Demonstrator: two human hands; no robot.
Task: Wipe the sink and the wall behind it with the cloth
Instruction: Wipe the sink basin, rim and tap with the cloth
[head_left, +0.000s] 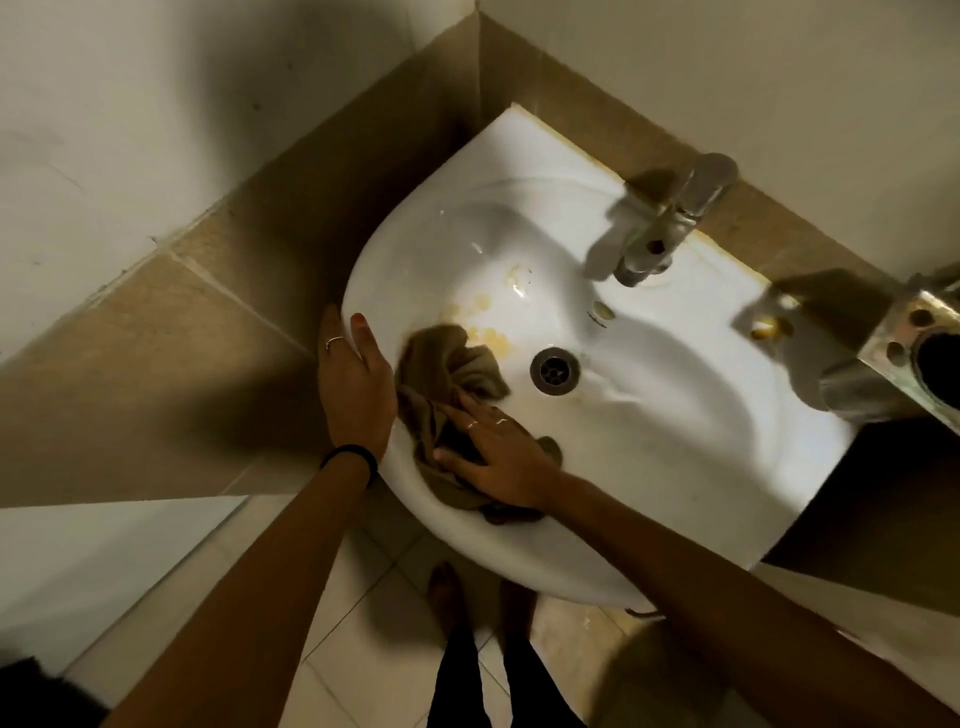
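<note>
Right hand (498, 462), fingers spread flat, presses the bunched brown cloth (449, 384) against the near inner slope of the sink (675, 415); it pins the cloth rather than gripping it. Left hand (353, 374), open, cups the sink's near-left rim and holds nothing. Just beyond the cloth, yellowish stains (493, 332) remain beside the drain (554, 371), so basin wiping appears to be at an early stage. Farther back, the tap (670, 218) and the tiled wall (597, 124) show no sign of wiping; both seem still to do.
</note>
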